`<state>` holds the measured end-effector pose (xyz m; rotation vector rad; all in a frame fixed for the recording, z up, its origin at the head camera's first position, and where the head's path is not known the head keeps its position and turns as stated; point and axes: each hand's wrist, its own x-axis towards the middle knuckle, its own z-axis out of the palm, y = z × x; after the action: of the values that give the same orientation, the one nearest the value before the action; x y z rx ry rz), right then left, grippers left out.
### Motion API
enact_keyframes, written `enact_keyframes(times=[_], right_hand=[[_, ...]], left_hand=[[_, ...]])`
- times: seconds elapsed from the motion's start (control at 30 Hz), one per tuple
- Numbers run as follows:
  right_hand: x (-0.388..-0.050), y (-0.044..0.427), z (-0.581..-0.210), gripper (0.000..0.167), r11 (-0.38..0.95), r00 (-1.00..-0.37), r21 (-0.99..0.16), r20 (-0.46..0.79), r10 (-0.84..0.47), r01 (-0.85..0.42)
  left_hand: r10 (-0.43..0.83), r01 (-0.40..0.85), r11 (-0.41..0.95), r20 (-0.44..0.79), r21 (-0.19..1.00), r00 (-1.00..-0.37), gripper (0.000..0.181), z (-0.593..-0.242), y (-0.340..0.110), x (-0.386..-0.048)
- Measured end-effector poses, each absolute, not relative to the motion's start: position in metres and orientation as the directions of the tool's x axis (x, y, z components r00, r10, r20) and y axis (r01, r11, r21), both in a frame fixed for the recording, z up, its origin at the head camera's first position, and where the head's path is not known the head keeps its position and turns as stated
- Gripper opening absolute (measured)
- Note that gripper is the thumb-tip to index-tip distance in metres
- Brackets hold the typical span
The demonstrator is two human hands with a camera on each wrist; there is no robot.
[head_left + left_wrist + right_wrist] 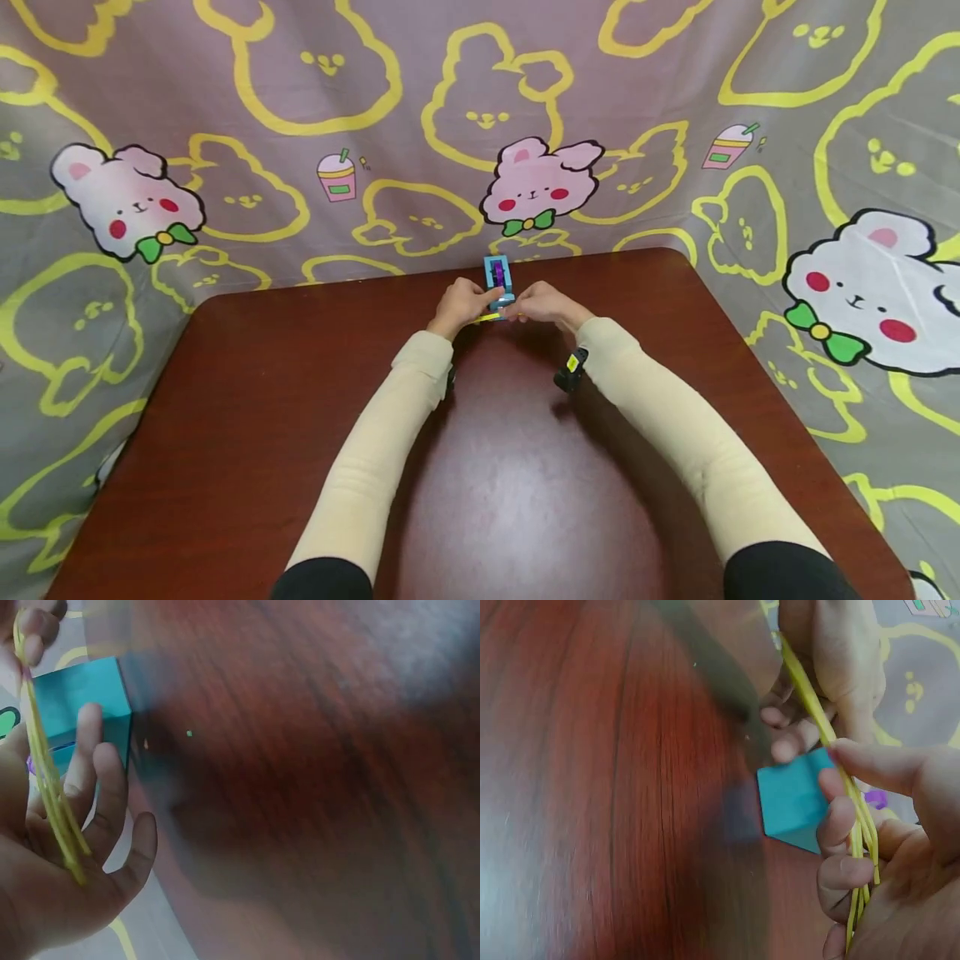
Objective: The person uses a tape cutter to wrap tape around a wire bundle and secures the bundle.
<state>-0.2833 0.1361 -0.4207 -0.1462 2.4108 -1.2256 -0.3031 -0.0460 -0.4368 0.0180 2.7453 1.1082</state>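
Observation:
Between the hands runs a bundle of thin yellow strands (808,686), with a small purple spot partway along it. My left hand (457,304) holds one end; in the left wrist view the strand ends cross its palm, other fingers loosely bent. Thumb and fingers of my right hand (546,302) pinch the bundle near the purple spot, the loose ends hanging along its curled fingers. Just beyond both hands is a light-blue block-shaped holder (491,265) with a purple roll (498,272) in it, resembling a tape dispenser. The hands partly hide it.
The dark red-brown wooden table (300,375) reaches back to a patterned cloth (420,100) that hangs behind and at both sides. The hands work near its far edge. A small black camera (572,371) sits at the right wrist.

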Motion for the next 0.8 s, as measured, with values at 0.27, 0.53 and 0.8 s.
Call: enact_keyframes(times=[0.27, 0.53, 0.8], right_hand=[[-0.272, 0.153, -0.414, 0.037, 0.635, -0.920, -0.771, -0.220, -0.325, -0.040], [-0.269, 0.163, -0.405, 0.025, 0.596, -0.900, -0.791, -0.149, -0.409, -0.140], [-0.257, 0.168, -0.383, 0.021, 0.566, -0.886, -0.801, -0.102, -0.453, -0.197]], left_hand=[[0.101, -0.009, 0.748, -0.127, 0.664, -0.987, 0.058, -0.430, -0.049, -0.301], [0.264, 0.172, 0.582, 0.015, 0.795, -0.964, 0.048, -0.424, -0.071, -0.288], [0.452, 0.293, 0.438, 0.074, 0.850, -0.889, 0.026, -0.412, -0.092, -0.263]])
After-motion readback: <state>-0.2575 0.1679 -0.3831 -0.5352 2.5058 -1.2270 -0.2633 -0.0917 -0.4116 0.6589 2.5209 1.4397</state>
